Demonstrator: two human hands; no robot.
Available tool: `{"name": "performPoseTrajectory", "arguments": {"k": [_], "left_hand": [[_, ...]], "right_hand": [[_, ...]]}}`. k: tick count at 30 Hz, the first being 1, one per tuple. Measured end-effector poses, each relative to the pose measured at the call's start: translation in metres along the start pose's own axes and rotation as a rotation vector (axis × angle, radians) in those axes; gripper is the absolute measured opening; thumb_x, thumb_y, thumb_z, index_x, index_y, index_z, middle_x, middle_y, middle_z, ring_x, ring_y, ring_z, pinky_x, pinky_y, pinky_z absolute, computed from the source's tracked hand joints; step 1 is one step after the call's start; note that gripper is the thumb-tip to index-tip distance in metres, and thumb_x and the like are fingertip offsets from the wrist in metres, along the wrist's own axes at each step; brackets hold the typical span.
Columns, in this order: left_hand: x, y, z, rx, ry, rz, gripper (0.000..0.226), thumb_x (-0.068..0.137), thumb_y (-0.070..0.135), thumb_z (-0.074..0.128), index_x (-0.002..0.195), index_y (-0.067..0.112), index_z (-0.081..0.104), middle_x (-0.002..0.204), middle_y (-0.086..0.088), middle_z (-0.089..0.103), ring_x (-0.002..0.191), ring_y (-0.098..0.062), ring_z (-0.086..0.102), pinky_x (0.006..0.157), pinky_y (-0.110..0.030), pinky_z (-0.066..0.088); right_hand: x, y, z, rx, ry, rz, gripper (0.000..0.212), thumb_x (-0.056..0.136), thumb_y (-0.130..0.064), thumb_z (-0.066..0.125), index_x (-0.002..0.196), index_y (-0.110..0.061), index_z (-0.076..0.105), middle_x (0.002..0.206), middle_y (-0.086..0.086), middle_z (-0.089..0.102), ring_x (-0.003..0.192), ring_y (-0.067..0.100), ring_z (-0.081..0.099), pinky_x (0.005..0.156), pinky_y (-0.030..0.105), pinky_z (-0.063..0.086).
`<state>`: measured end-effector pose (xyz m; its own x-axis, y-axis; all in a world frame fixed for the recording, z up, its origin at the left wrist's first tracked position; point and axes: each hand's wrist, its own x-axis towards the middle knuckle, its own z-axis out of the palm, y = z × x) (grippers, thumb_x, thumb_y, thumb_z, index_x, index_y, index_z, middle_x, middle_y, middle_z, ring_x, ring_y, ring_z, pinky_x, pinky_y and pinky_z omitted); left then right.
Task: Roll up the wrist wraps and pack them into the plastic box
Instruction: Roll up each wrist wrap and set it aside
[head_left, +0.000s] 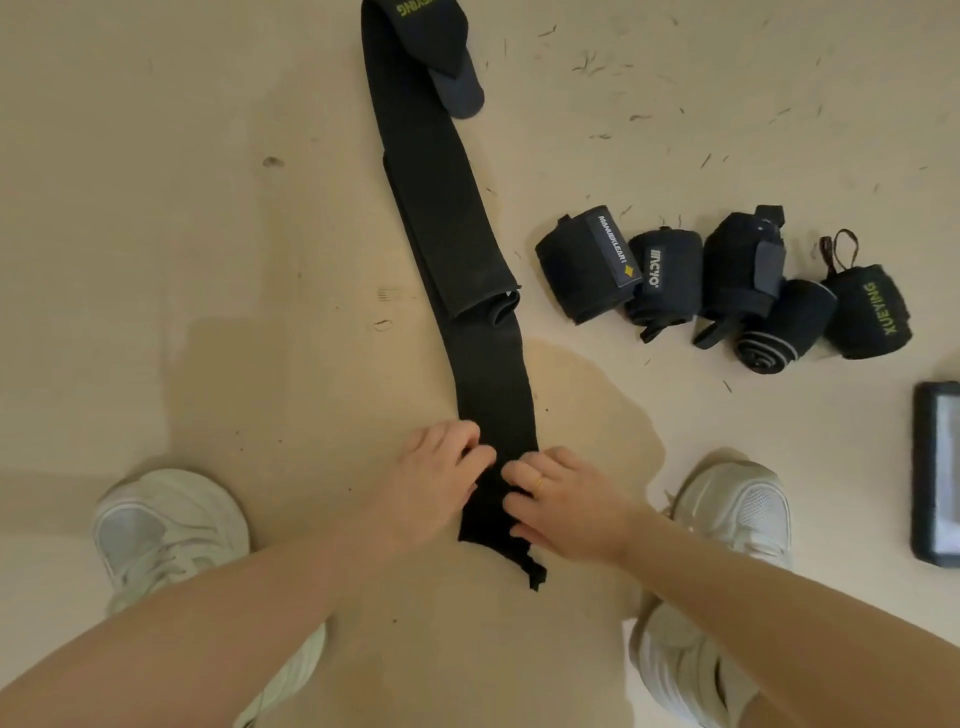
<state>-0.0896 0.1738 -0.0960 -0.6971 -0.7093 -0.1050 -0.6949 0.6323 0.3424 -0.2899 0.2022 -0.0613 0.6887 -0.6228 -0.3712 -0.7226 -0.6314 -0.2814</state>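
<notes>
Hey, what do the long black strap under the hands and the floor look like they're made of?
Long black strap: matte woven elastic fabric, likely; it drapes limp and curls at its ends, with no shine. Floor: smooth beige sheet, maybe vinyl or sealed board; faint sheen, scuffs and one darker stain. Hard to say which.

A pale beige plywood floor (208, 234), scattered with dark fibre bits toward its far right corner.

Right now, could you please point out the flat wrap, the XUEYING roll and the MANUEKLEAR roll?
flat wrap (493, 384): head view, bare strap above the hands.
XUEYING roll (867, 312): head view, side beside its lettering.
MANUEKLEAR roll (571, 270): head view, black fabric left of the label.
</notes>
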Motion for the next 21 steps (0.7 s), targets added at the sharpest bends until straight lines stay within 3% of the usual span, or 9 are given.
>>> {"name": "performPoseTrajectory", "arguments": {"k": [2, 3, 6, 9, 11, 12, 14, 17, 21], "left_hand": [[-0.005, -0.003, 0.007, 0.068, -0.047, 0.162, 0.017, 0.069, 0.032, 0.074, 0.084, 0.024, 0.07, 0.095, 0.002, 0.062, 0.088, -0.014, 0.058, 0.074, -0.026, 0.051], [-0.007, -0.004, 0.007, 0.08, -0.086, 0.198, 0.015, 0.075, 0.036, 0.065, 0.08, 0.024, 0.073, 0.095, 0.002, 0.066, 0.089, -0.014, 0.062, 0.076, -0.026, 0.051], [-0.014, -0.002, 0.007, 0.087, -0.222, 0.202, 0.034, 0.062, 0.05, 0.079, 0.079, 0.021, 0.072, 0.102, -0.011, 0.068, 0.098, -0.025, 0.067, 0.077, -0.032, 0.055], [-0.018, 0.01, 0.006, 0.104, -0.348, 0.081, 0.052, 0.048, 0.058, 0.083, 0.082, 0.022, 0.068, 0.118, -0.019, 0.057, 0.114, -0.039, 0.058, 0.078, -0.045, 0.054], [-0.015, 0.019, 0.007, 0.089, -0.374, -0.032, 0.053, 0.043, 0.054, 0.086, 0.081, 0.022, 0.066, 0.127, -0.016, 0.05, 0.12, -0.044, 0.051, 0.076, -0.047, 0.054], [-0.013, 0.022, 0.009, 0.092, -0.352, -0.066, 0.05, 0.043, 0.049, 0.088, 0.078, 0.022, 0.066, 0.128, -0.014, 0.05, 0.122, -0.044, 0.047, 0.076, -0.047, 0.054], [-0.011, 0.026, 0.014, 0.078, -0.283, -0.105, 0.039, 0.048, 0.035, 0.091, 0.072, 0.019, 0.065, 0.128, -0.012, 0.053, 0.126, -0.04, 0.039, 0.079, -0.047, 0.053], [-0.012, 0.029, 0.02, -0.013, -0.189, -0.186, 0.028, 0.053, 0.025, 0.09, 0.064, 0.019, 0.066, 0.123, -0.007, 0.06, 0.124, -0.031, 0.044, 0.079, -0.039, 0.054], [-0.006, 0.029, 0.015, -0.044, -0.103, -0.2, 0.023, 0.055, 0.027, 0.09, 0.06, 0.017, 0.07, 0.107, -0.003, 0.069, 0.108, -0.023, 0.063, 0.072, -0.03, 0.056]], "right_hand": [[0.0, -0.003, 0.013, -0.031, -0.084, -0.053, 0.033, 0.072, -0.055, 0.067, 0.091, -0.028, 0.072, 0.108, -0.003, 0.064, 0.102, 0.018, 0.061, 0.099, 0.039, 0.041], [0.002, -0.005, 0.013, -0.031, -0.131, -0.047, 0.038, 0.069, -0.057, 0.069, 0.094, -0.029, 0.072, 0.11, -0.003, 0.065, 0.105, 0.018, 0.061, 0.104, 0.043, 0.039], [0.005, -0.002, 0.021, -0.04, -0.166, 0.009, 0.044, 0.068, -0.057, 0.071, 0.099, -0.026, 0.073, 0.113, 0.0, 0.066, 0.113, 0.021, 0.06, 0.11, 0.051, 0.025], [-0.001, -0.001, 0.016, 0.043, -0.261, 0.119, 0.04, 0.081, -0.051, 0.058, 0.108, -0.024, 0.069, 0.127, 0.0, 0.061, 0.128, 0.025, 0.049, 0.111, 0.055, 0.028], [-0.005, 0.002, 0.015, 0.16, -0.277, 0.125, 0.05, 0.093, -0.047, 0.03, 0.13, -0.025, 0.055, 0.15, 0.001, 0.038, 0.143, 0.024, 0.024, 0.114, 0.054, 0.023], [-0.006, 0.004, 0.015, 0.2, -0.284, 0.122, 0.054, 0.096, -0.048, 0.023, 0.141, -0.025, 0.042, 0.158, -0.001, 0.018, 0.147, 0.022, 0.004, 0.118, 0.05, 0.011], [-0.008, 0.007, 0.008, 0.254, -0.382, 0.13, 0.062, 0.095, -0.057, 0.029, 0.147, -0.023, 0.031, 0.16, -0.005, -0.004, 0.145, 0.019, -0.016, 0.118, 0.045, -0.008], [-0.005, 0.003, 0.006, 0.2, -0.385, 0.123, 0.065, 0.09, -0.058, 0.043, 0.139, -0.016, 0.043, 0.16, -0.003, -0.004, 0.145, 0.023, -0.014, 0.118, 0.047, -0.007], [0.001, -0.001, 0.009, 0.288, -0.218, 0.235, 0.041, 0.1, -0.034, 0.037, 0.137, -0.018, 0.045, 0.156, -0.004, 0.019, 0.146, 0.018, 0.006, 0.116, 0.036, 0.009]]}}
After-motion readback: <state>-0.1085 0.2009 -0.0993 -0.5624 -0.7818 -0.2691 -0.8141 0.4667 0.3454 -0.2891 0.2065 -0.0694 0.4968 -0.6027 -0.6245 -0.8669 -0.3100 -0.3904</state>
